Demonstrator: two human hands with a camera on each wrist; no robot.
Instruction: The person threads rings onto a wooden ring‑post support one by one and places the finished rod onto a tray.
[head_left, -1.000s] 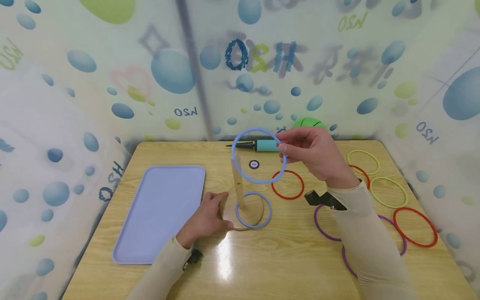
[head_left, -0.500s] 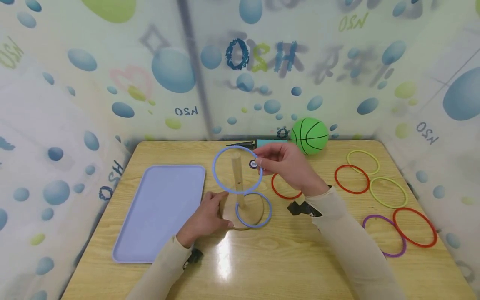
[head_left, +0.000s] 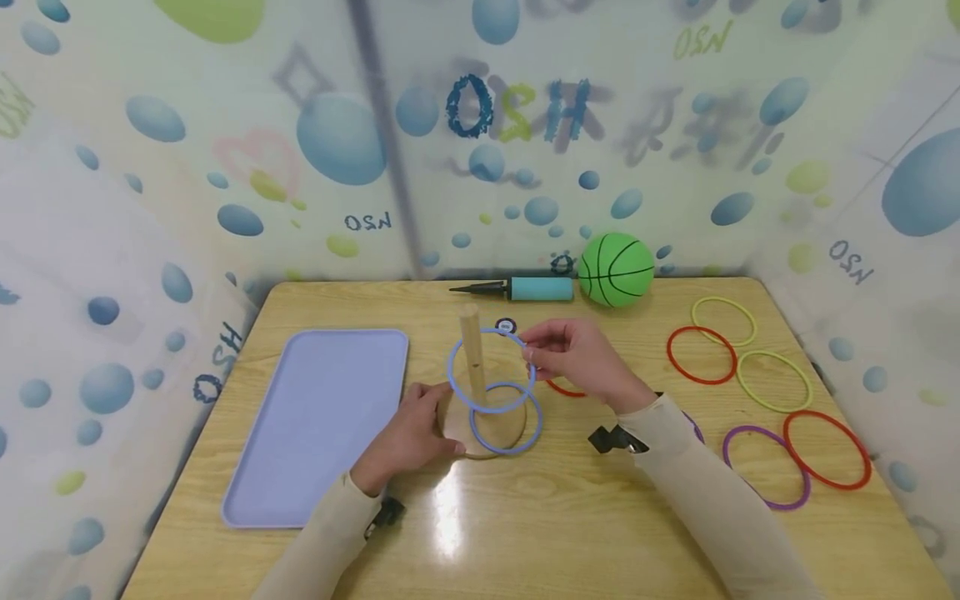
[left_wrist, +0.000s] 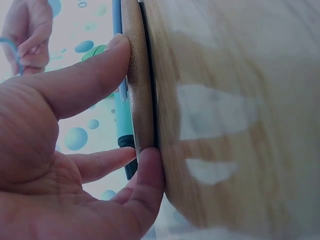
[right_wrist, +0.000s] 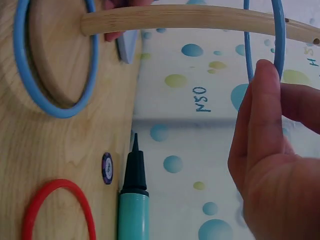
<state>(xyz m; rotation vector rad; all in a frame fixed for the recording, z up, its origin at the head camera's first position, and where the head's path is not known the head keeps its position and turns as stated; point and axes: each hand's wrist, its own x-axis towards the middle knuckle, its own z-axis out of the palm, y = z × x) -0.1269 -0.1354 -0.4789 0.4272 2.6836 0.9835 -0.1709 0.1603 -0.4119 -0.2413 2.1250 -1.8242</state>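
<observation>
A wooden ring-toss stand stands on the table, with an upright peg (head_left: 470, 337) on a round base (head_left: 454, 419). My left hand (head_left: 411, 435) holds the base at its left edge, thumb and fingertips against the rim. Between thumb and fingers my right hand (head_left: 583, 364) pinches a blue ring (head_left: 491, 410) by its right side. In the right wrist view that held ring (right_wrist: 279, 35) encircles the peg, well above the base. Another blue ring (head_left: 506, 452) lies around the foot of the peg, overhanging the base at right.
A lilac tray (head_left: 322, 417) lies at left. Several red, yellow and purple rings lie at right, including a red ring (head_left: 827, 450) and a purple ring (head_left: 767, 468). At the back are a teal pump (head_left: 540, 289), a green ball (head_left: 616, 270) and a small round chip (head_left: 506, 326).
My right hand has brought the blue ring left over the peg's top, then lowered it partway around the peg. My left hand stays at the base.
</observation>
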